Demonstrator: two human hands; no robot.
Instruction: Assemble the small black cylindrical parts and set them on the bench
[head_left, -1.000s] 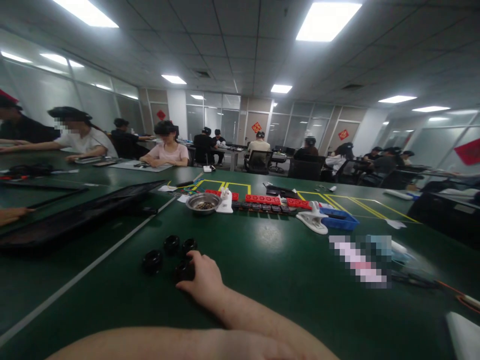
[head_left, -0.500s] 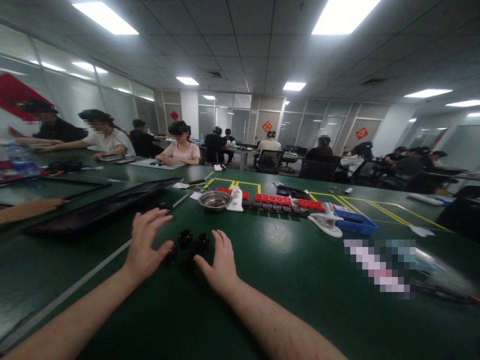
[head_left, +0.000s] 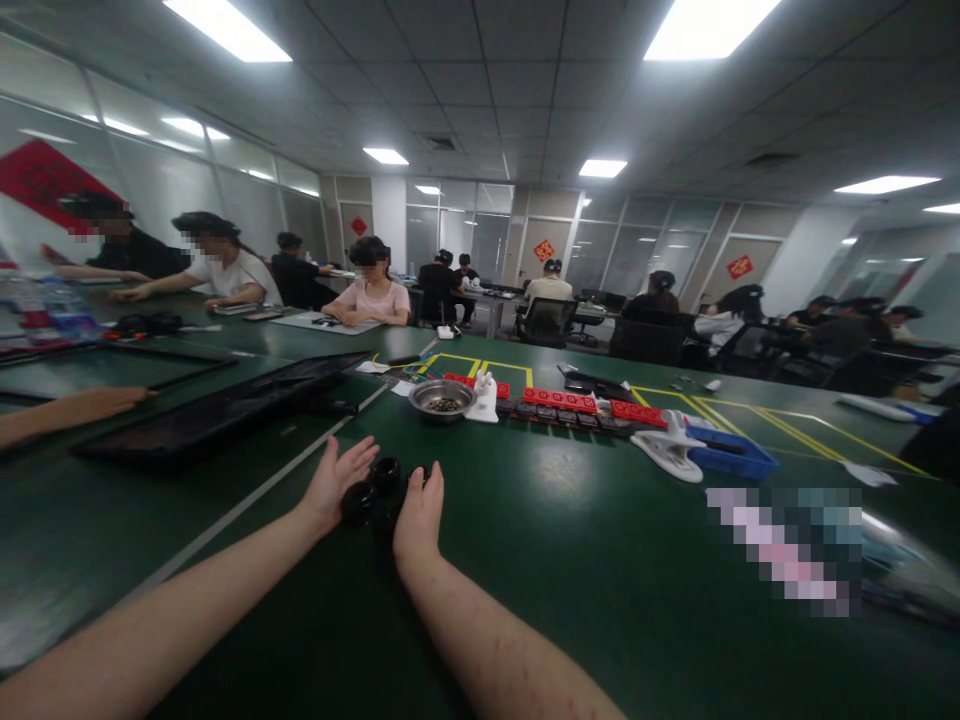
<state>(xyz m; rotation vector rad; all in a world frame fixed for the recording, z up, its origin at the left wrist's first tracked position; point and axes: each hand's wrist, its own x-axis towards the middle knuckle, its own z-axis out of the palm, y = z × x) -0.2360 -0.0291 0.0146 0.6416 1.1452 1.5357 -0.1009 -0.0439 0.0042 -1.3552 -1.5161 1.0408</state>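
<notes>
Several small black round pieces with a hole in the top [head_left: 387, 472] stand in a cluster on the green table; their exact kind is unclear. My left hand [head_left: 336, 484] is at the cluster's left side, palm turned inward, fingers stretched out, close to the nearest black round piece [head_left: 358, 502]. On the other side, my right hand [head_left: 420, 515] is upright along the cluster's right edge, its fingers extended and partly covering the pieces there. Whether either palm touches a piece cannot be made out. Neither hand grips anything.
Beyond my hands stands a metal bowl [head_left: 437, 402] of small parts, beside a white stand [head_left: 484, 400]. Red blocks [head_left: 559, 399] form a row to its right, then a white clamp [head_left: 667, 447] and a blue tray [head_left: 731, 453]. A dark panel [head_left: 217, 415] and another person's arm [head_left: 82, 415] lie left.
My hands have lowered and turned palms inward, moving closer together around the black pieces. The whole view has shifted slightly, with the scene now a little further right.
</notes>
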